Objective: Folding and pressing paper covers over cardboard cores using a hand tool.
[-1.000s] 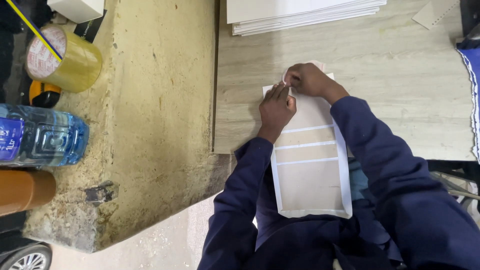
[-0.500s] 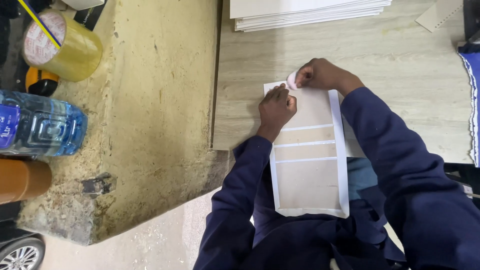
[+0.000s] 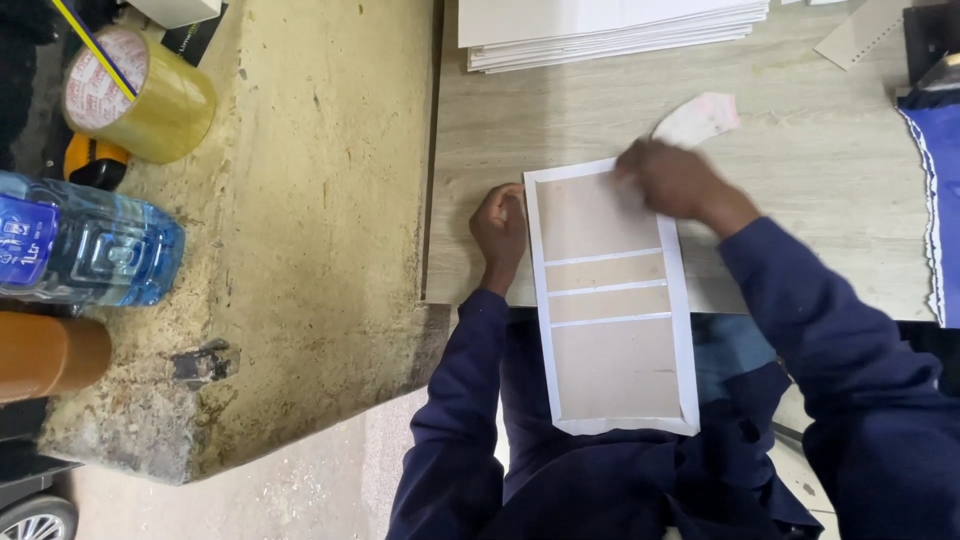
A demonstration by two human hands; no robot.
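Note:
A rectangular brown board (image 3: 612, 300) with white edging and white strips across it lies half on the pale wooden tabletop (image 3: 800, 180), half over my lap. My left hand (image 3: 500, 228) is curled in a loose fist against the board's left edge near its far corner. My right hand (image 3: 672, 178) rests on the board's far right corner and pinches a small pale pink cloth or paper piece (image 3: 700, 118) that sticks out past it.
A stack of white sheets (image 3: 610, 30) lies at the table's far edge. On the rough yellowish block (image 3: 320, 230) to the left stand a tape roll (image 3: 135, 95), a clear water bottle (image 3: 85, 255) and a brown tube (image 3: 50, 355). Blue fabric (image 3: 935, 200) lies at right.
My right hand has swept right with the pink piece, from the board's far middle to its right corner. My left hand slid off the board top to its left edge.

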